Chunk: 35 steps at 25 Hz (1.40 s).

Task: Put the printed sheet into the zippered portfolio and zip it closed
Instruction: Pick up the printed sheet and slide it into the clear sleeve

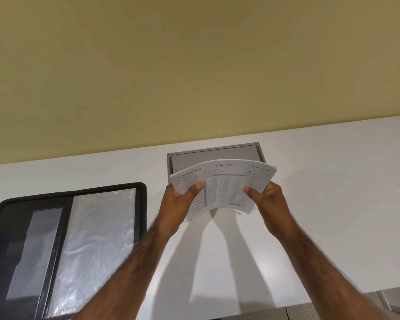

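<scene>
I hold a white printed sheet (224, 183) up in the air above the white table (321, 181), and it bows upward between my hands. My left hand (179, 202) grips its left edge with the thumb on top. The right edge is pinched by my right hand (267, 199). The sheet carries a printed form with a header and grid columns. A black zippered portfolio (65, 248) lies open flat on the table at the lower left, well apart from the sheet, showing clear plastic sleeves inside.
A grey rectangular hatch (215, 154) is set into the table top just behind the sheet. A yellow wall (194, 65) rises behind the table. The table's front edge runs along the lower right, with wood-grain flooring (310, 312) below it.
</scene>
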### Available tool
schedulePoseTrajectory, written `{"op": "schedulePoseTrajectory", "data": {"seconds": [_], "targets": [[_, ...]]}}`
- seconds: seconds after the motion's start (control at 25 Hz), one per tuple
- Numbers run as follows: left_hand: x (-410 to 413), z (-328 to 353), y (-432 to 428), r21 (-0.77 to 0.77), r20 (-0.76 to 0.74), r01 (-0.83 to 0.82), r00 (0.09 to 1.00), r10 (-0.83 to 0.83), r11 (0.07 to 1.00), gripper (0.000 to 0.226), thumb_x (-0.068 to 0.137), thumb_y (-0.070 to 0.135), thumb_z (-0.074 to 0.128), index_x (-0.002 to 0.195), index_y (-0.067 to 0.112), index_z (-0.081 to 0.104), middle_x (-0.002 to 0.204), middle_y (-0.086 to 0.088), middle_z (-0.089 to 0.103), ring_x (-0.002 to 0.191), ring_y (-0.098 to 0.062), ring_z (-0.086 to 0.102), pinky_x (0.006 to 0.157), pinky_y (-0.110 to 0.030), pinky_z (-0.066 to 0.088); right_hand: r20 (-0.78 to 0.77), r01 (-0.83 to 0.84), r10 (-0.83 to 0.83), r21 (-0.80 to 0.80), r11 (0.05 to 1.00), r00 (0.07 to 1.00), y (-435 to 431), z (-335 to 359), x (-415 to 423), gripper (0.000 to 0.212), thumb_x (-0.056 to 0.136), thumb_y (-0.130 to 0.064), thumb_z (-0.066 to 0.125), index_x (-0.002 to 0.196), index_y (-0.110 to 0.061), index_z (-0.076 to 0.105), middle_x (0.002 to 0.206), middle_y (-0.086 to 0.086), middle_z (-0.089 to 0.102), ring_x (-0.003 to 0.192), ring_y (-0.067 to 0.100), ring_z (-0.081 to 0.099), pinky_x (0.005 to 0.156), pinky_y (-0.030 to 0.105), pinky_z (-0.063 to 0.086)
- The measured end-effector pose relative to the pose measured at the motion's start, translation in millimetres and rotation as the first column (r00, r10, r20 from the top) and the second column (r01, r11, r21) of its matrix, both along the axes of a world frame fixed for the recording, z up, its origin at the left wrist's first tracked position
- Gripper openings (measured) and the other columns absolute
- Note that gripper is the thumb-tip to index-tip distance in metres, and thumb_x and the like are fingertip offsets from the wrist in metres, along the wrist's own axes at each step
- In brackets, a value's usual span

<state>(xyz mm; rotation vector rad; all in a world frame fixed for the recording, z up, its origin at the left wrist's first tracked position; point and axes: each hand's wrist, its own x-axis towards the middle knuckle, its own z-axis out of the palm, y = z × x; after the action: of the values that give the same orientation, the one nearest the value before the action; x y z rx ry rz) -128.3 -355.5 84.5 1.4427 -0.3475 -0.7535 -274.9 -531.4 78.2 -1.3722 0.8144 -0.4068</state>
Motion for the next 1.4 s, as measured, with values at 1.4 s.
{"op": "schedulePoseTrajectory", "data": {"seconds": [1.4], "targets": [[-17.7,1.9,8.4,0.097,0.054,-0.030,0.998,0.025,0.995,0.018,0.088,0.016,0.075,0.089,0.033,0.078,0.095,0.006,0.079,0.089,-0.010,0.074,0.089,-0.038,0.057,-0.102,0.096,-0.111,-0.142,0.985,0.989,21.8,-1.8,-8.5,0.041,0.084,0.011,0.045,0.107,-0.017,0.065,0.092,-0.005,0.069,0.075,-0.005,0.063,0.061,0.012,0.049]]}}
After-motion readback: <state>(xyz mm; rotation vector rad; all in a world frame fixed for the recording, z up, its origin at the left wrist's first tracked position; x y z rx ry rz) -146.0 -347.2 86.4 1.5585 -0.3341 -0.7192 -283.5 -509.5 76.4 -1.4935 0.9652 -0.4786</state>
